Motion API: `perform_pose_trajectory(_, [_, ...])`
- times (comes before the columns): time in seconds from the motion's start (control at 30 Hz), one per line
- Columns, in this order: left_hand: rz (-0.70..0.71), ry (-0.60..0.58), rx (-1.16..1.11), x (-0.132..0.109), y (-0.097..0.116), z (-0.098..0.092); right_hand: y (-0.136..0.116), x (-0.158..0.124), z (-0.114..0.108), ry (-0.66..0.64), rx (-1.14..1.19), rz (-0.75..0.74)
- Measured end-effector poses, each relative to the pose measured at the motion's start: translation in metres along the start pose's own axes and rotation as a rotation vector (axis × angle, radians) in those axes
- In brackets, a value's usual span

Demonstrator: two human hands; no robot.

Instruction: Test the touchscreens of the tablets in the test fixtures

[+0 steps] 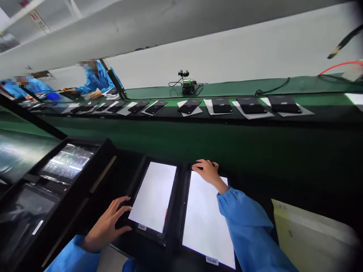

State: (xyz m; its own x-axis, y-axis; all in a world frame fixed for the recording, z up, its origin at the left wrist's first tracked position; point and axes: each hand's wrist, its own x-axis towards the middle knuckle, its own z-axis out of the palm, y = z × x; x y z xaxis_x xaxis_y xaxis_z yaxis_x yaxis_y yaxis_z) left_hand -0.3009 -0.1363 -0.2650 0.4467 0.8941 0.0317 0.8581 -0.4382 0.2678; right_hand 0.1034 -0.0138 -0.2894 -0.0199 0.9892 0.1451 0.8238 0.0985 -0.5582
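Two tablets with lit white screens lie side by side in front of me. My left hand (109, 223) rests with spread fingers on the near left corner of the left tablet (153, 196), touching its black frame. My right hand (206, 170) lies on the far top edge of the right tablet (204, 223), fingers curled over the frame. Both arms wear blue sleeves. Neither hand lifts anything.
A black rack (42, 181) at my left holds more tablets. Beyond runs a green conveyor belt (227, 136) with a row of black devices on white sheets (221, 106). A small camera (187, 85) stands behind it. Two people in blue sit far left. A pale box (312, 234) sits right.
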Motion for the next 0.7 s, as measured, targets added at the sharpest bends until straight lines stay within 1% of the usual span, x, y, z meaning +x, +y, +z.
perform_pose_trajectory(0.07, [0.085, 0.021, 0.072, 0.005, 0.012, 0.001, -0.002, 0.0, -0.003, 0.001, 0.03, 0.029])
perform_pose_trajectory(0.13, [0.249, 0.022, 0.101, 0.017, 0.032, 0.006, -0.004, -0.001, -0.006, 0.004, 0.052, 0.054])
perform_pose_trajectory(0.23, [0.507, -0.062, 0.045, 0.038, 0.066, 0.017, -0.007, -0.004, -0.01, 0.0, 0.083, 0.085])
perform_pose_trajectory(0.3, [0.629, -0.131, -0.013, 0.049, 0.083, 0.025, -0.009, -0.006, -0.01, 0.006, 0.098, 0.102])
perform_pose_trajectory(0.33, [0.662, -0.121, -0.052, 0.052, 0.089, 0.03, -0.01, -0.006, -0.009, 0.012, 0.104, 0.115])
perform_pose_trajectory(0.37, [0.692, -0.082, -0.091, 0.054, 0.092, 0.034, -0.012, -0.005, -0.008, 0.02, 0.11, 0.131])
perform_pose_trajectory(0.47, [0.785, 0.092, -0.19, 0.055, 0.093, 0.047, -0.02, 0.001, -0.006, 0.045, 0.126, 0.178])
perform_pose_trajectory(0.53, [0.825, 0.177, -0.196, 0.054, 0.09, 0.051, -0.025, 0.0, -0.015, 0.063, 0.133, 0.183])
perform_pose_trajectory(0.57, [0.824, 0.219, -0.191, 0.055, 0.088, 0.051, -0.028, -0.006, -0.025, 0.07, 0.133, 0.176])
perform_pose_trajectory(0.6, [0.792, 0.287, -0.183, 0.056, 0.086, 0.048, -0.031, -0.018, -0.038, 0.077, 0.127, 0.17])
perform_pose_trajectory(0.63, [0.743, 0.372, -0.153, 0.058, 0.082, 0.043, -0.033, -0.036, -0.053, 0.096, 0.116, 0.155])
perform_pose_trajectory(0.67, [0.699, 0.459, -0.1, 0.06, 0.076, 0.036, -0.036, -0.061, -0.07, 0.118, 0.105, 0.134])
perform_pose_trajectory(0.7, [0.647, 0.546, -0.04, 0.063, 0.068, 0.027, -0.039, -0.092, -0.086, 0.152, 0.086, 0.117])
